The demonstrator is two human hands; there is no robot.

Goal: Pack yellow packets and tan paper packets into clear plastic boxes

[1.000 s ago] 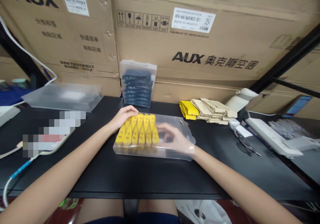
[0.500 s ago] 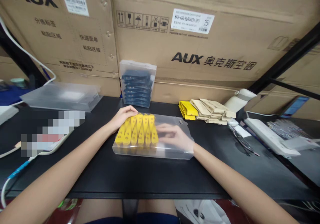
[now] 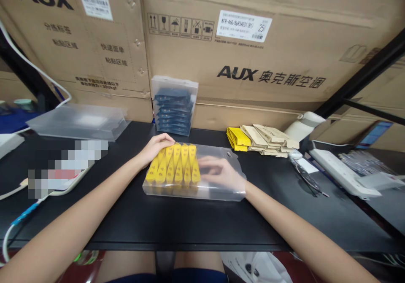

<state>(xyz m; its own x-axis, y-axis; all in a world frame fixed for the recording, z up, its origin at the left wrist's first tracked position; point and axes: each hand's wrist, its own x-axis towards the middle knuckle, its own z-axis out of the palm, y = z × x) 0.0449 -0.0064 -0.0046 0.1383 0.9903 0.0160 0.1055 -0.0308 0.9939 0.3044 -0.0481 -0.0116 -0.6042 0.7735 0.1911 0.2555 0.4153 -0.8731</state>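
A clear plastic box (image 3: pixel 218 190) lies on its side on the black desk (image 3: pixel 142 224), its open end to the right. Several folded yellow packets (image 3: pixel 174 165) stand in a row in its left part. My left hand (image 3: pixel 158 146) holds the box at its upper left corner, fingers bent over the edge. Through the open end my right hand (image 3: pixel 218 171) reaches inside, seen through the plastic, its fingertips at the rightmost yellow packet with thumb and fingers slightly apart.
Behind stands a clear box of dark blue packets (image 3: pixel 174 112). A yellow packet (image 3: pixel 238 139) and beige packets (image 3: pixel 268 139) lie back right, near a white bottle (image 3: pixel 303 125), glasses (image 3: pixel 305 177) and a power strip (image 3: pixel 343 173). An empty clear box (image 3: pixel 79 120) lies left.
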